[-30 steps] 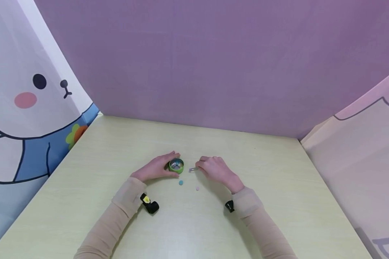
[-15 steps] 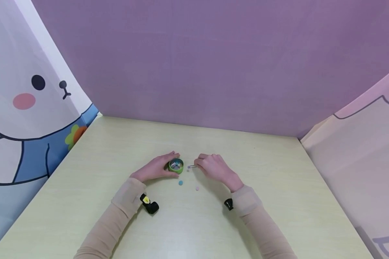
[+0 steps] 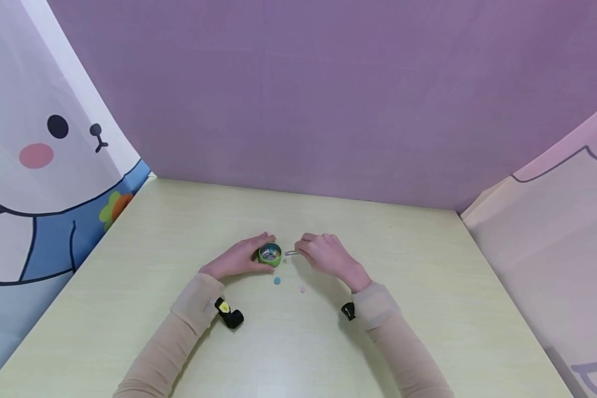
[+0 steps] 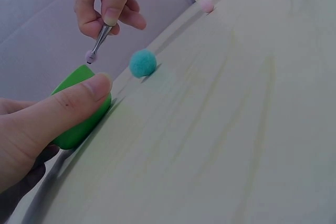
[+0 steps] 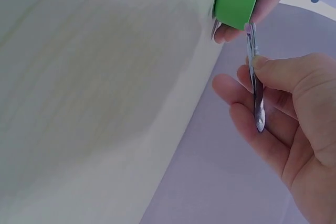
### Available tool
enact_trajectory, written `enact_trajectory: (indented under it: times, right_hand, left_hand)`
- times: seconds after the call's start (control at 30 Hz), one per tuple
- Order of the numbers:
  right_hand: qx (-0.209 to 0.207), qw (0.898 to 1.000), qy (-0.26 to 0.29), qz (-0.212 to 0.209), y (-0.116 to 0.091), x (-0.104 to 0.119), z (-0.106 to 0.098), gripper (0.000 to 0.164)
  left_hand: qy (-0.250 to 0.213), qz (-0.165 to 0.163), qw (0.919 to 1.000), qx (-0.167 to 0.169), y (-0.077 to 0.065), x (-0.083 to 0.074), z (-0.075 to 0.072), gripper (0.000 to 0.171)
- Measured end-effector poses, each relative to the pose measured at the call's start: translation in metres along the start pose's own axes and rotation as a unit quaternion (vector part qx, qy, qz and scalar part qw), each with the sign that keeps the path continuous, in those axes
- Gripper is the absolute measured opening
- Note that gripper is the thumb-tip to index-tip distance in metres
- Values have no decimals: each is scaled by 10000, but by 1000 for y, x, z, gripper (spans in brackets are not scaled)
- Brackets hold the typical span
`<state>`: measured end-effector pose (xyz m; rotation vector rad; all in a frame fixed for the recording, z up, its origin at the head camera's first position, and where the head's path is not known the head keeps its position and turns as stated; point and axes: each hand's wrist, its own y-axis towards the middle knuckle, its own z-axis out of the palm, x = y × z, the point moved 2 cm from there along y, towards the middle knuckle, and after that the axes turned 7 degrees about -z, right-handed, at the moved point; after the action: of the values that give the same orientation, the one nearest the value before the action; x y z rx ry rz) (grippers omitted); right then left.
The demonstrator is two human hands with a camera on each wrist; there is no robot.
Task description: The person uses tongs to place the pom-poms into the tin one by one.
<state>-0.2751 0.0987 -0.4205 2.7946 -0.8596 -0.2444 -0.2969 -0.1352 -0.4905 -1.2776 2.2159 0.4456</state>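
My left hand [image 3: 240, 257] grips a small round green tin [image 3: 271, 263] from its left side, with thumb and fingers around the wall. Small pom-poms show inside its shiny interior in the head view. Between thumb and fingers, my right hand [image 3: 328, 256] pinches metal tweezers [image 5: 254, 77]. A small pale lilac pom-pom [image 4: 91, 56] is caught in their tips, close by the tin's rim on its right side. In front of the tin lies a turquoise pom-pom [image 4: 143, 63] on the table, and a smaller pink pom-pom [image 4: 208, 6] lies farther right.
The pale wooden table [image 3: 298, 348] carries everything. A purple backdrop [image 3: 303, 110] rises behind its far edge. Printed panels stand left and right, the left one with a cartoon animal [image 3: 40, 182]. Black wrist cameras hang inside both forearms.
My right hand has moved left and slightly away from me, bringing the tweezers and the lilac pom-pom nearer the tin. The left hand and tin have stayed in place.
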Motion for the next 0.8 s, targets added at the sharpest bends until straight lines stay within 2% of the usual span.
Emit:
enact_trajectory:
  times: [0.8]
  right_hand:
    - [81,9999,24,-144,18,15,-3,14]
  left_hand:
    - [-4,-130,9999,57,-6,-1,-4,88]
